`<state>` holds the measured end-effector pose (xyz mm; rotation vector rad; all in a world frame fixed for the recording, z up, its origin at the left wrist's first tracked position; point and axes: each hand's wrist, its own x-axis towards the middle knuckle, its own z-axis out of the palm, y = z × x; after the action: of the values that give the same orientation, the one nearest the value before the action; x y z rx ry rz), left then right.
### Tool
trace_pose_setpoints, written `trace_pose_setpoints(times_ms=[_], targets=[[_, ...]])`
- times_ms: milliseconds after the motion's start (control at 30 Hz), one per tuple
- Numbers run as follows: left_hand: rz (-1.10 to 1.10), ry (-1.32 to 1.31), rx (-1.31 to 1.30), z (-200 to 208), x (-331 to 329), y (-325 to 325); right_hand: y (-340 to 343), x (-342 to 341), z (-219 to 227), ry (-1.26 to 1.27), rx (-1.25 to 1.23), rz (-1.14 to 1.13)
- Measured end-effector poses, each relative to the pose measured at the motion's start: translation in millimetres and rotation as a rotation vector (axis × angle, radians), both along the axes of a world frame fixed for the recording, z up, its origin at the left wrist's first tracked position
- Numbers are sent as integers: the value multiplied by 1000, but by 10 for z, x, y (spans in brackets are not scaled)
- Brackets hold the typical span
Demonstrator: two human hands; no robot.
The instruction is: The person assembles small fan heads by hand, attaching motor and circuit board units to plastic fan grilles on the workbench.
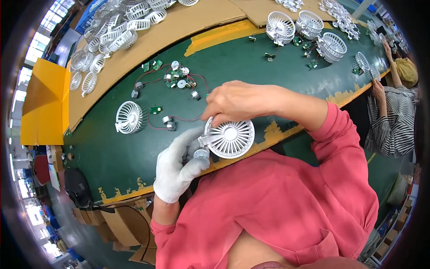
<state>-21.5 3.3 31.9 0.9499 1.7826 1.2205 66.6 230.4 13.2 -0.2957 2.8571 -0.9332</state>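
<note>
My left hand point(174, 168), in a white glove, is closed around a small round grey motor point(201, 154), whose flat end shows between thumb and fingers. Beside it, against the gloved fingertips, is a white fan housing point(237, 145) with radial ribs and a round hub, held over the table's near edge. My bare right hand point(237, 102) reaches in from the right and pinches the housing's upper left rim with curled fingers. A red wire runs from near the right fingertips to another motor point(169, 123) and a green circuit board point(155, 109) on the table.
Another white fan housing point(130, 117) lies to the left. Wired boards and motors point(175, 78) sit in a tangle farther back. Fan cages point(112, 38) are heaped on cardboard point(179, 24). More housings point(331, 47) stand at the far right, near a co-worker in a striped top point(389, 119).
</note>
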Motion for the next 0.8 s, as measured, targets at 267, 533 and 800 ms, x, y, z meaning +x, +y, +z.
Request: trace_pose_setpoints(times_ms=[267,533,800], targets=[[157,-27,221,-118,103,149,-355,312,134,745,-133,-103],[73,243,63,-42,202,252,-567,525,-147,794,194,-306],[-244,1095,-85,-214,163,209,-434,592,-125,710,438,-230]])
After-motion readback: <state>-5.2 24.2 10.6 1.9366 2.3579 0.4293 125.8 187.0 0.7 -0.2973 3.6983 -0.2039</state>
